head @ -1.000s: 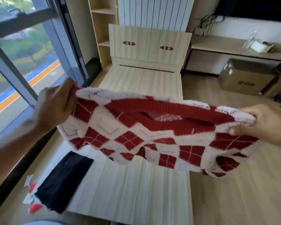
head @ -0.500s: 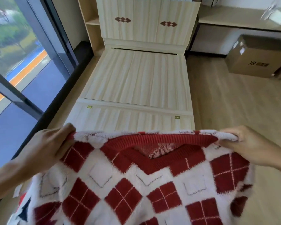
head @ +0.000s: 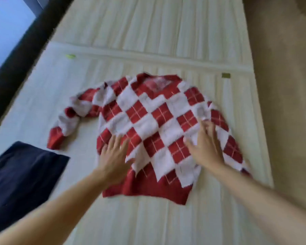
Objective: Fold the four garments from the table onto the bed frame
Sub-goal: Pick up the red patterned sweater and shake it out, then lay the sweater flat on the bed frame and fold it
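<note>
On my feed, the red-and-white sweater no longer hangs in the air, pinched at its shoulders. It now lies spread face up on the bed frame, collar pointing away. The left hand and right hand have let go and rest flat, fingers spread, on its lower body. The view has tipped down, and the dark garment is back at left.

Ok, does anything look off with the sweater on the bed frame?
The sweater lies front up, mostly flat, but its sleeve nearer the window is bunched and kinked, not laid straight. The left hand and right hand rest open on its body.
</note>
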Demonstrator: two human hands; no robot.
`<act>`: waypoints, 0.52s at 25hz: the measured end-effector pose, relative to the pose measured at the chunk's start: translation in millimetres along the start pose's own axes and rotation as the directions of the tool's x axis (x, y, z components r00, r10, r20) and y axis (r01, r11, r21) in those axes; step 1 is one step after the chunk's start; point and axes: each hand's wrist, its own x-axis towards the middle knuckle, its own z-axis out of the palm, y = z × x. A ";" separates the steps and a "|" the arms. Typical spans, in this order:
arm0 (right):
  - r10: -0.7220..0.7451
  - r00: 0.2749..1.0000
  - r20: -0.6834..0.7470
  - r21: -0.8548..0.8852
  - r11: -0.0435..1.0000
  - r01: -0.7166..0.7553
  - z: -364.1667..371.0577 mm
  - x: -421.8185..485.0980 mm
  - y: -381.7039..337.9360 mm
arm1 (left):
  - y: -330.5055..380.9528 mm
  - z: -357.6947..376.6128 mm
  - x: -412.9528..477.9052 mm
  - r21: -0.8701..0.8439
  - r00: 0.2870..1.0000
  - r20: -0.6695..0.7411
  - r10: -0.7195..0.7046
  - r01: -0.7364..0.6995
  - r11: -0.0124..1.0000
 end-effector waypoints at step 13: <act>-0.110 0.985 0.135 -0.203 0.970 0.136 140.6 -111.5 93.8 | -86.4 115.1 -34.9 0.236 0.957 -0.096 0.273 -0.245 0.940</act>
